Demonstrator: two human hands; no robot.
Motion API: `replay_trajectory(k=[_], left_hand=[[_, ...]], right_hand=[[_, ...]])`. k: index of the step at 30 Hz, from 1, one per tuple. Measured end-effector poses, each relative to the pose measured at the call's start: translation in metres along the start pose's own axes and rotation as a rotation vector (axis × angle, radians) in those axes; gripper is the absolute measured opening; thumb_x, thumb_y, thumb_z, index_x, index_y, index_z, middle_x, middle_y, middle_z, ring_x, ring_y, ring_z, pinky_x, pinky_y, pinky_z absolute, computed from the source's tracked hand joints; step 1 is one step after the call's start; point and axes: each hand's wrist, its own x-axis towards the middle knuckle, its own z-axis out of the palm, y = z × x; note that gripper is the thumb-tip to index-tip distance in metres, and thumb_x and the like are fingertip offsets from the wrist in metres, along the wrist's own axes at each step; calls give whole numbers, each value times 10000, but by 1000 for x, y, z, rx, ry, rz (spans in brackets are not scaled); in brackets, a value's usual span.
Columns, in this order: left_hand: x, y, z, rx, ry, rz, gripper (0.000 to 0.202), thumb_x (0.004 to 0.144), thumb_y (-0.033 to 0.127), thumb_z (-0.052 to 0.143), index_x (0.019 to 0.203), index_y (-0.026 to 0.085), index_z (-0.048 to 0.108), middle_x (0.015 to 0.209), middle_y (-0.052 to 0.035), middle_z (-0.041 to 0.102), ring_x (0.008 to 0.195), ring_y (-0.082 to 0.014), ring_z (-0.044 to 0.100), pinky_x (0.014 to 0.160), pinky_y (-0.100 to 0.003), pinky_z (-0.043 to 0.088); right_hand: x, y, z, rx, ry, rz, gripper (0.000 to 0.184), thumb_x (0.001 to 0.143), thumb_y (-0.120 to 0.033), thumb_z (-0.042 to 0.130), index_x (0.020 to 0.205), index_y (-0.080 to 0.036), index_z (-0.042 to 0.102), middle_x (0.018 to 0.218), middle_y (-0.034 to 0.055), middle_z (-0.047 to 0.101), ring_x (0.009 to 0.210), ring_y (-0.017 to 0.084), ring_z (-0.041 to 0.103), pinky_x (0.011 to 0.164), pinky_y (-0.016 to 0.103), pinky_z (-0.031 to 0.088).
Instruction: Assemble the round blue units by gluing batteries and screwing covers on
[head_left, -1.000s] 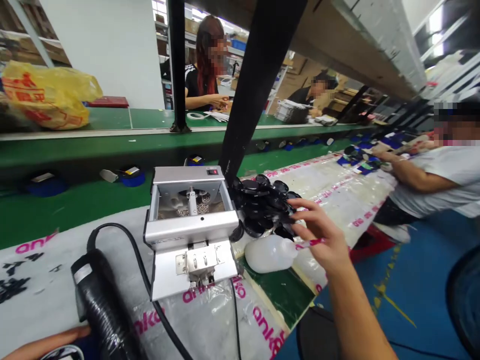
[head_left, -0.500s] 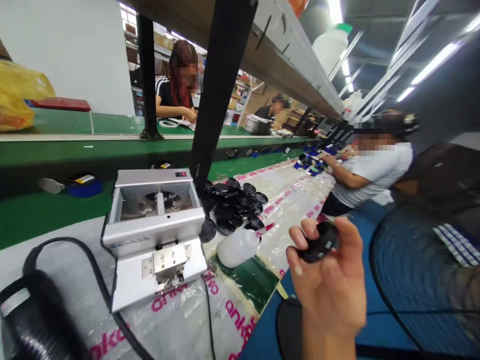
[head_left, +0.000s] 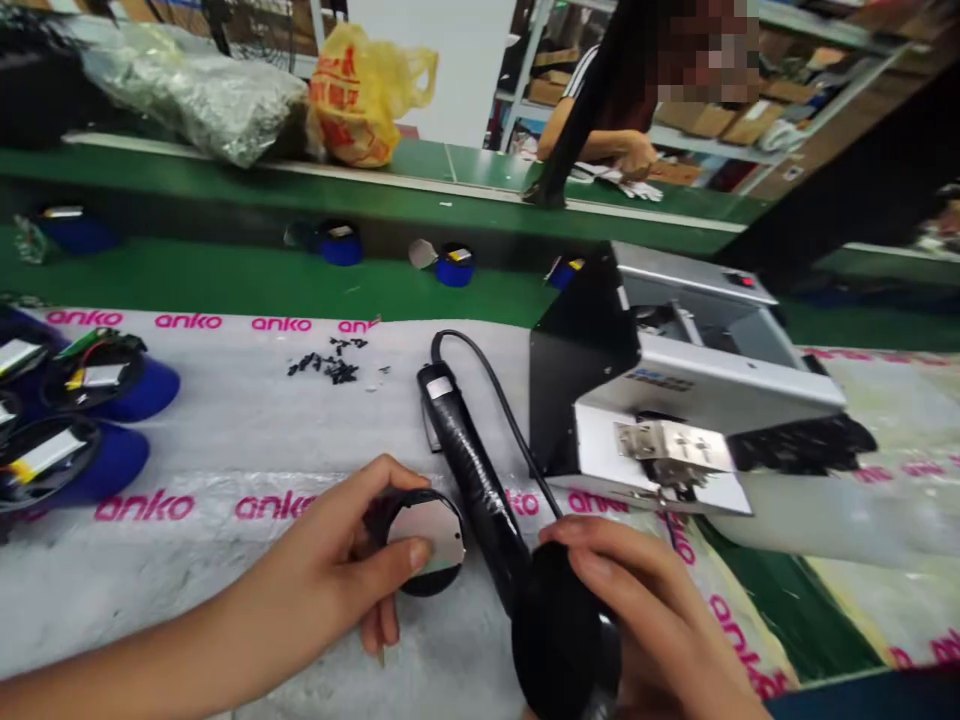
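My left hand [head_left: 341, 570] pinches a round black part with a shiny metal plate on it [head_left: 424, 540], thumb on the plate, just above the plastic-covered bench. My right hand [head_left: 645, 625] is closed round a round black cover [head_left: 562, 640] at the bottom edge. Between the hands lies a black taped electric screwdriver [head_left: 469, 465] with its cable. A silver screw feeder box [head_left: 675, 380] stands to the right of it.
Blue round bases with batteries [head_left: 82, 385] sit at the left. Small black screws [head_left: 330, 360] lie scattered on the plastic sheet. More blue parts [head_left: 454, 265] ride the green conveyor behind. A yellow bag [head_left: 360, 95] and a person across the line are beyond.
The view swung left from the pile of black covers to the bench in front. My right hand brought a black cover down near the screwdriver. My left hand now holds the plated round part.
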Motion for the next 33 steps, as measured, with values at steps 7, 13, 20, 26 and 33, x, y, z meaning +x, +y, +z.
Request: replay_trajectory(k=[7, 13, 20, 26, 33], left_hand=[[-8, -4, -2, 21, 37, 49, 285, 853, 338, 715, 1000, 252, 487, 693, 96, 558, 502, -72, 526, 436, -148, 424], [-7, 2, -3, 42, 17, 39, 273, 858, 348, 696, 1010, 252, 491, 638, 103, 515, 504, -88, 513, 437, -165, 400], [-5, -3, -7, 45, 0, 95, 218, 886, 337, 686, 1010, 257, 526, 628, 104, 502, 500, -84, 533, 445, -160, 422], [-6, -10, -3, -14, -2, 77, 243, 878, 354, 695, 1035, 259, 537, 863, 51, 586, 536, -94, 598, 448, -200, 506], [-2, -10, -20, -180, -212, 68, 279, 941, 355, 623, 1172, 239, 518, 856, 16, 646, 662, -135, 677, 658, -288, 591]], right_hand=[[6, 4, 24, 108, -70, -50, 640, 835, -143, 700, 1430, -205, 471, 1391, 145, 535, 1264, 281, 584, 1025, 376, 553], [10, 3, 27, 142, -25, -54, 537, 909, -234, 618, 1430, -228, 486, 1393, 126, 536, 1257, 289, 583, 1020, 442, 551], [29, 2, 16, -16, -259, -153, 534, 918, -275, 678, 1412, -278, 476, 1490, 68, 404, 1341, 185, 501, 1111, 268, 466], [34, 1, 16, -73, -254, -190, 633, 861, -333, 742, 1426, -253, 469, 1421, 70, 485, 1261, 162, 562, 1071, 202, 487], [51, -10, 24, -146, -349, -230, 560, 877, -395, 712, 1346, -162, 516, 1312, 83, 635, 1258, 172, 563, 1113, 248, 471]])
